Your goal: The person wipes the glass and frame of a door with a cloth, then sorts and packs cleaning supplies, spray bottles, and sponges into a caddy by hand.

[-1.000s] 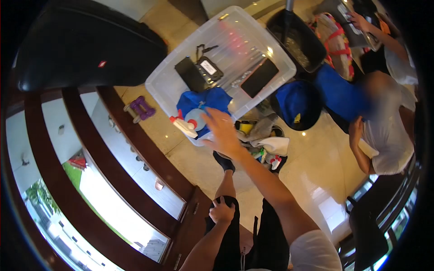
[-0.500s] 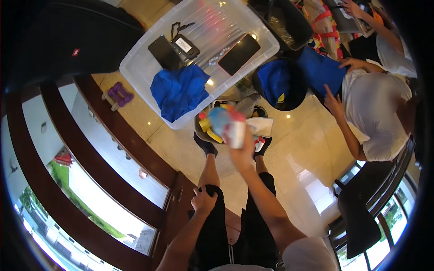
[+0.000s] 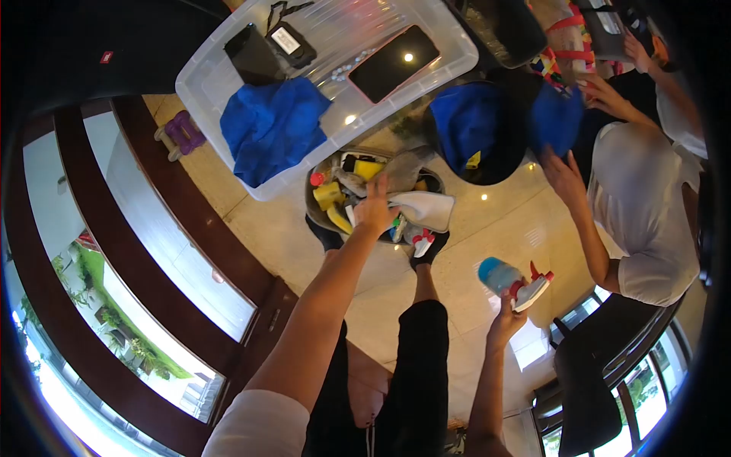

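My right hand (image 3: 505,318) is shut around the neck of a spray bottle (image 3: 499,276). The bottle has a blue base, a red collar and a white-and-red trigger head. It is tilted sideways over the floor, right of my legs. My left hand (image 3: 373,210) reaches into a grey bin (image 3: 314,204) between my feet, fingers apart and touching its contents. In the bin are a grey cloth (image 3: 411,169), a pale cloth (image 3: 426,209), yellow items (image 3: 327,196) and another red-and-white spray head (image 3: 422,241). What lies under my left fingers is hidden.
A clear plastic box (image 3: 263,192) stands ahead, bearing a blue cloth (image 3: 272,126), a phone (image 3: 394,64) and dark devices. A black bucket (image 3: 499,152) holds blue cloth. Another person (image 3: 636,198) handles blue cloth at right. Purple dumbbells (image 3: 183,133) lie left.
My right hand has carried the spray bottle from above the bin out to the right. My left hand has left my knee and reached into the bin. The view has shifted slightly.
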Demonstrator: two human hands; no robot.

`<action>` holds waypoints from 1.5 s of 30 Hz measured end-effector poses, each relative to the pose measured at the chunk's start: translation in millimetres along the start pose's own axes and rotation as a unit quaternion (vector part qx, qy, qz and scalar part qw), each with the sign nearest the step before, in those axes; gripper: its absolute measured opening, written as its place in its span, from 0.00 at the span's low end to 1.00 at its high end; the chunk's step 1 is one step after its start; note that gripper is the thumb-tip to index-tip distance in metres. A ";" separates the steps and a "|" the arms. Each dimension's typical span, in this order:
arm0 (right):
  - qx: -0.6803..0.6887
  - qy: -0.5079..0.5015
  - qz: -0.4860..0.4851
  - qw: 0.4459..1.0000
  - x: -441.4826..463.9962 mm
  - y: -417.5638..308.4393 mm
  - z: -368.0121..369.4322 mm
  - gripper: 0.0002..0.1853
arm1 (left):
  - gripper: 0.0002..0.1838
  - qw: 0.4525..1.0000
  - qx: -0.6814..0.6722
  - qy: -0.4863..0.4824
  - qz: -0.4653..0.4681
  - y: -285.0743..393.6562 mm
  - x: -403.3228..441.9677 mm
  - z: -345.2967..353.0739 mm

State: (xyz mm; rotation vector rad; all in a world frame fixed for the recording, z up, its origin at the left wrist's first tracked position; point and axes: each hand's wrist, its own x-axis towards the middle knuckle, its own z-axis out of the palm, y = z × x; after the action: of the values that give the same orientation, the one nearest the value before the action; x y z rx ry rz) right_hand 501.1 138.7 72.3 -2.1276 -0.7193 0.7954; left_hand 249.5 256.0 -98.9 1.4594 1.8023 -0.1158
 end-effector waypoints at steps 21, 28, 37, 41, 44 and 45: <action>0.100 -0.046 0.105 0.988 -30.4 -16.2 11.5 0.25 | 0.15 0.904 -0.348 0.005 0.249 125.6 -10.1 -145.1; 0.071 -0.053 0.089 0.992 -11.6 -33.0 16.3 0.23 | 0.20 0.941 -0.208 0.182 0.194 163.3 52.7 -88.4; 0.083 -0.115 0.059 0.988 8.7 -37.4 31.5 0.24 | 0.15 0.983 -0.156 -0.099 0.020 -9.4 -69.8 -108.8; 0.074 -0.183 0.015 0.980 15.0 -50.5 39.2 0.22 | 0.14 0.986 -0.145 -0.009 -0.081 -70.3 -172.2 -104.2; 0.045 -0.196 -0.020 0.979 21.0 -66.9 33.4 0.21 | 0.14 0.974 -0.177 0.017 -0.139 -61.3 -216.5 -89.3; 0.037 -0.207 -0.027 0.977 22.0 -69.9 29.9 0.19 | 0.14 0.962 -0.210 0.028 -0.171 -51.2 -225.0 -86.1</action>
State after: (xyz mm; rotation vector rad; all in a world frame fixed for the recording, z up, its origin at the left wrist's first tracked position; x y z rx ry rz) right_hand 477.4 206.9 104.7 -1.8845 -0.9397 1.2347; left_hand 165.4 107.8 78.9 0.8557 1.9659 0.1315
